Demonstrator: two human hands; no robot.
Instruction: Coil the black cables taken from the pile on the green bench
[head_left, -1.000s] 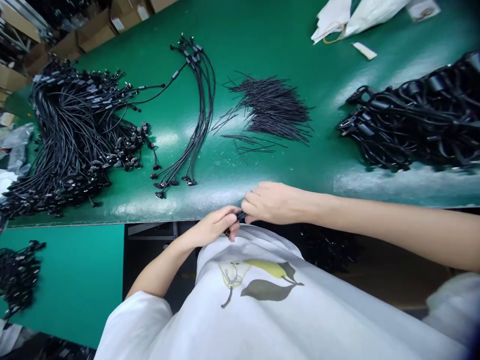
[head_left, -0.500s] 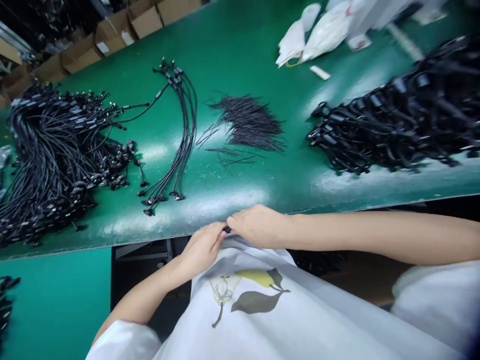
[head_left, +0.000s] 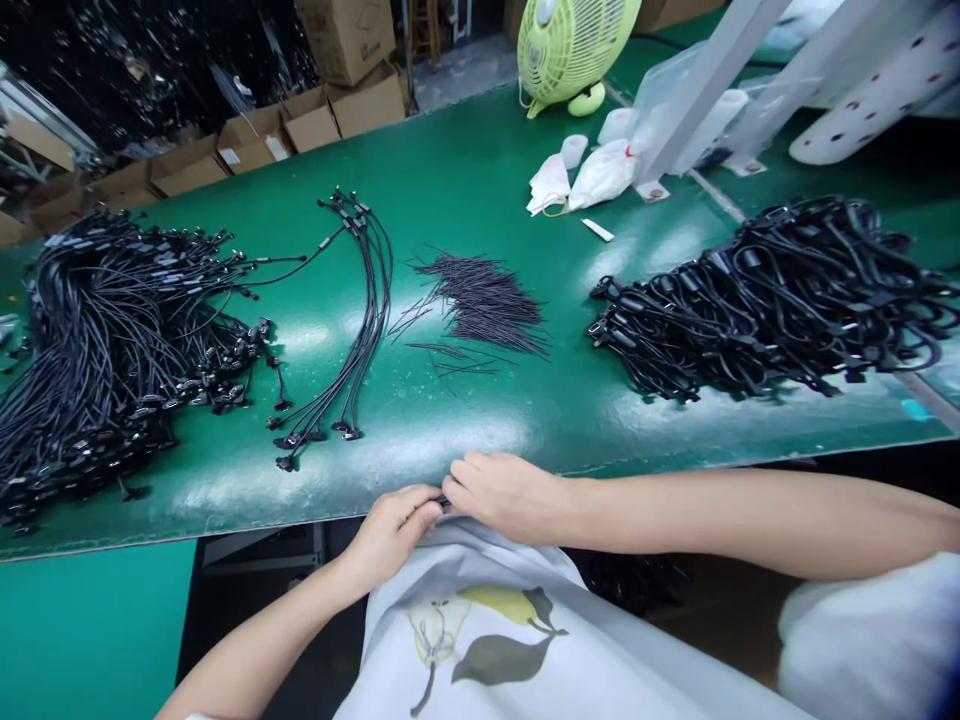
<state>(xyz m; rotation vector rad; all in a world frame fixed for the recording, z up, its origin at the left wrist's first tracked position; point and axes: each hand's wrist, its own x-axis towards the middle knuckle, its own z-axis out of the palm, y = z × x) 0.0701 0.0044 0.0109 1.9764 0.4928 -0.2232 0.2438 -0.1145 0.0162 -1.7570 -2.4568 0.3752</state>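
Observation:
My left hand (head_left: pixel 396 530) and my right hand (head_left: pixel 499 492) meet at the front edge of the green table, close to the white shirt. Both have their fingers closed around a small black cable piece (head_left: pixel 444 500), mostly hidden by the fingers. Beyond them lies a pile of thin black ties (head_left: pixel 491 305). To its left is a small bundle of black cables (head_left: pixel 369 310) with connectors at both ends. A large heap of similar cables (head_left: pixel 97 330) covers the left side. Folded, bundled black cables (head_left: pixel 750 300) are piled on the right.
At the back stand a green fan (head_left: pixel 574 50), white plastic bags (head_left: pixel 604 175) and a metal post (head_left: pixel 709 90). A small white strip (head_left: pixel 598 230) lies nearer. Open cardboard boxes (head_left: pixel 251 140) line the far left edge.
The view has tilted up, so the table and hands appear lower and the fan now shows. Both hands remain together at the table edge, with slightly shifted fingers.

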